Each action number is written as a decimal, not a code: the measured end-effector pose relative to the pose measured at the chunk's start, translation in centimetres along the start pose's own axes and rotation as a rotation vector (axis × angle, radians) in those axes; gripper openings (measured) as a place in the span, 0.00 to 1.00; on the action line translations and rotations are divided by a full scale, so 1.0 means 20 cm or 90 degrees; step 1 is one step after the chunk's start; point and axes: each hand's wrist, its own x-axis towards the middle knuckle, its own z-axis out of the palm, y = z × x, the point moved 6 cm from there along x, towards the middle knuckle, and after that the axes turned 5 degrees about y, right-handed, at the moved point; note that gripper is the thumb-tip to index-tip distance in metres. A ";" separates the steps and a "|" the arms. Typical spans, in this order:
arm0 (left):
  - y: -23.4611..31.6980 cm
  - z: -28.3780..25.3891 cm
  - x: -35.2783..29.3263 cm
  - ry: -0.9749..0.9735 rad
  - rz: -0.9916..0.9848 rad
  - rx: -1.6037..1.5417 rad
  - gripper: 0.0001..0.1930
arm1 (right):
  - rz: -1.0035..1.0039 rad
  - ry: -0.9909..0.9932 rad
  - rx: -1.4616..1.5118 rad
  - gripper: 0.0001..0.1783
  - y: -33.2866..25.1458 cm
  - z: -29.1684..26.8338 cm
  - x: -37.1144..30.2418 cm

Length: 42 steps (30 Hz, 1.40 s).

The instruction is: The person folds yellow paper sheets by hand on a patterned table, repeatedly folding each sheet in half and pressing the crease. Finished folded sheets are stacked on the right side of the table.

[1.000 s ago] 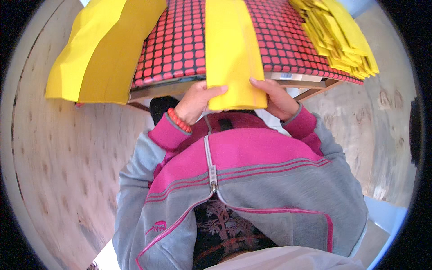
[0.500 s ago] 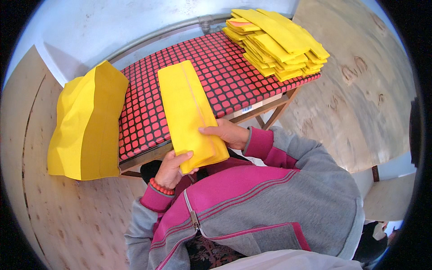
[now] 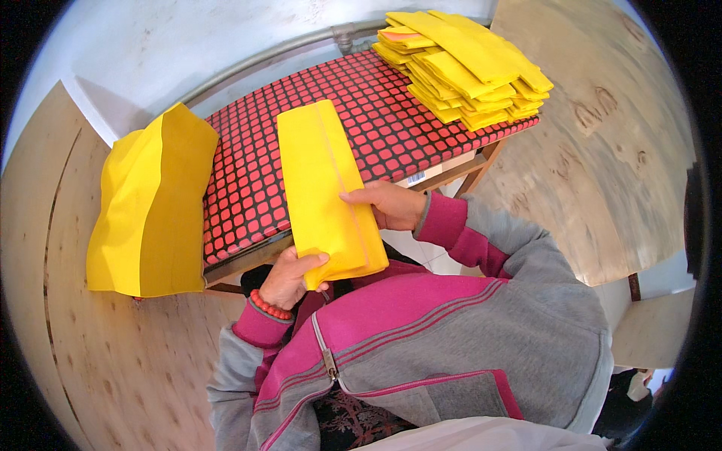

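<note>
A folded yellow cloth (image 3: pixel 322 180), long and narrow with a pale seam line down its length, is gripped between my two hands. My left hand (image 3: pixel 289 276), with a red bead bracelet at the wrist, pinches its near left corner, thumb on top. My right hand (image 3: pixel 392 204) holds the right edge a little farther up, its thumb on top and the fingers hidden beneath. The cloth's far end reaches over the front of a table (image 3: pixel 244 173) covered in a red and black checked pattern.
Several folded yellow cloths (image 3: pixel 481 83) lie in a pile at the table's far right corner. A larger unfolded yellow piece (image 3: pixel 162 210) hangs over the left end. Behind runs a pipe (image 3: pixel 263 59) along the wall. A wooden board (image 3: pixel 594 143) stands on the right.
Little differs: the folded cloth and both hands sit slightly farther right in the picture, and the whole view has shifted a bit. Both hands keep their hold.
</note>
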 end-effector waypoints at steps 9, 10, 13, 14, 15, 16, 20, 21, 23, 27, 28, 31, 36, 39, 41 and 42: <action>0.18 -0.08 -0.14 -0.001 -0.006 0.173 0.15 | -0.117 -0.096 0.152 0.27 -0.37 -0.10 0.19; 0.21 -0.09 -0.15 0.002 0.010 0.190 0.15 | -0.132 -0.071 0.145 0.27 -0.42 -0.12 0.20; 0.27 -0.12 -0.16 -0.014 0.038 0.214 0.17 | -0.231 -0.007 0.122 0.27 -0.59 -0.16 0.17; 0.30 -0.13 -0.16 -0.009 0.061 0.204 0.17 | -0.251 -0.002 0.085 0.27 -0.63 -0.16 0.14; 0.31 -0.13 -0.16 -0.020 0.083 0.189 0.17 | -0.272 -0.010 0.058 0.27 -0.68 -0.16 0.11; 0.33 -0.14 -0.15 -0.014 0.069 0.184 0.17 | -0.293 -0.019 0.031 0.27 -0.71 -0.14 0.10; 0.40 -0.18 -0.16 0.031 0.101 0.221 0.18 | -0.320 0.062 -0.027 0.24 -0.83 -0.18 0.09; 0.43 -0.18 -0.16 0.054 0.126 0.204 0.18 | -0.333 0.072 -0.041 0.23 -0.85 -0.19 0.09; 0.49 -0.16 -0.16 0.066 0.191 0.137 0.19 | -0.348 0.095 -0.046 0.22 -0.93 -0.25 0.07; 0.68 -0.09 -0.08 0.154 0.280 0.064 0.17 | -0.372 0.105 0.001 0.20 -1.10 -0.37 -0.02; 0.75 -0.05 -0.04 0.163 0.312 0.094 0.17 | -0.373 0.112 0.016 0.20 -1.15 -0.42 -0.06; 0.97 0.13 0.09 0.092 0.368 0.196 0.18 | -0.388 0.095 -0.002 0.18 -1.37 -0.61 -0.21; 1.35 0.43 0.55 0.002 0.365 0.305 0.22 | -0.387 0.251 -0.182 0.10 -1.80 -1.20 -0.41; 1.57 0.56 0.91 0.002 0.361 0.371 0.21 | -0.330 0.403 -0.153 0.10 -1.93 -1.60 -0.52; 1.67 0.62 1.16 0.019 0.362 0.356 0.20 | -0.255 0.382 -0.087 0.12 -1.91 -1.78 -0.53; 1.71 0.65 1.27 0.003 0.383 0.339 0.20 | -0.220 0.371 -0.055 0.13 -1.91 -1.85 -0.53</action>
